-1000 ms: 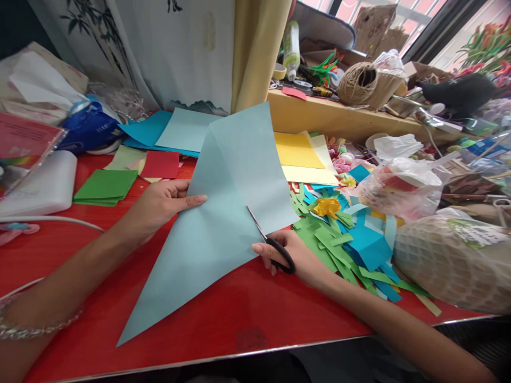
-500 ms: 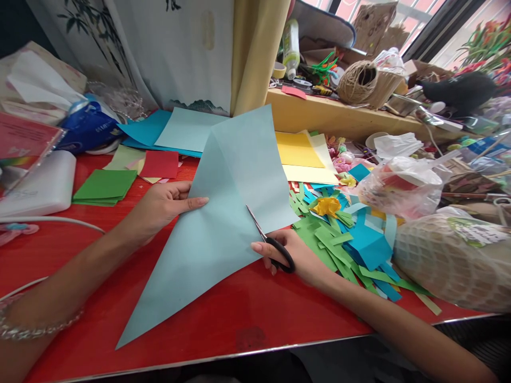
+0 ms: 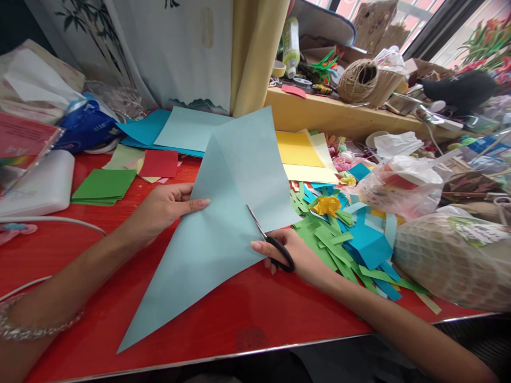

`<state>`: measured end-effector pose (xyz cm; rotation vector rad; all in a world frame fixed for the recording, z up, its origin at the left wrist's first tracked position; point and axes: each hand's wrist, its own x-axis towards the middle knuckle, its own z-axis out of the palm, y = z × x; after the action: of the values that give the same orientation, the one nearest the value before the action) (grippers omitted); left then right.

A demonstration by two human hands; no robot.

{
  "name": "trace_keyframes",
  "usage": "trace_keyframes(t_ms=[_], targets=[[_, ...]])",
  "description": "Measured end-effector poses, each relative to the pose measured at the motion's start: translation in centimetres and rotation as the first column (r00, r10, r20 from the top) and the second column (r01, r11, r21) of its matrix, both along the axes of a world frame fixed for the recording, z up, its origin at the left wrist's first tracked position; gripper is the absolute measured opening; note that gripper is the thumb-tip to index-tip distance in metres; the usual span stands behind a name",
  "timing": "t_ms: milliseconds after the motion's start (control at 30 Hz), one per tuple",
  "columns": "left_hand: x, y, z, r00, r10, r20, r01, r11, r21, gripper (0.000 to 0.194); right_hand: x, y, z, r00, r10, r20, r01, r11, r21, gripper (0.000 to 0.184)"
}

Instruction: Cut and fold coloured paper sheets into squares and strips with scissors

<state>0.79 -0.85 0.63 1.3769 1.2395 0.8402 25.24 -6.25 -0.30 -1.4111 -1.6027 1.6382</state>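
A large sheet of light blue paper (image 3: 207, 244) is tilted up above the red table, with a cut running between its two parts from the right side. My left hand (image 3: 171, 205) pinches the sheet's left edge, thumb on top and fingers behind. My right hand (image 3: 289, 250) is closed around the black handles of a pair of scissors (image 3: 261, 229). The blades point up and left, set at the cut in the paper; the lower blade is hidden behind the sheet. One corner of the paper hangs toward the table's front edge.
Green squares (image 3: 104, 186), a red square (image 3: 158, 163) and blue sheets (image 3: 147, 130) lie behind my left hand. Yellow paper (image 3: 299, 149) is at the back. Green and blue strips (image 3: 335, 244) are heaped at right, beside a netted bundle (image 3: 451, 260) and a plastic bag (image 3: 403, 183).
Almost nothing differs. The paper and my left hand have shifted very slightly, while the scissors stay at about the same spot in the cut.
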Motion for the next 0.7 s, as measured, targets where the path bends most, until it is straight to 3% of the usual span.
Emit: trace_keyframes(t_ms=[700], targets=[[0.23,-0.09,-0.22,0.999,-0.019,0.036,0.022,0.997,-0.074,0.037,0.08,0.17,0.03,0.998,-0.016,-0.059,0.013,0.999,-0.05,0.037]])
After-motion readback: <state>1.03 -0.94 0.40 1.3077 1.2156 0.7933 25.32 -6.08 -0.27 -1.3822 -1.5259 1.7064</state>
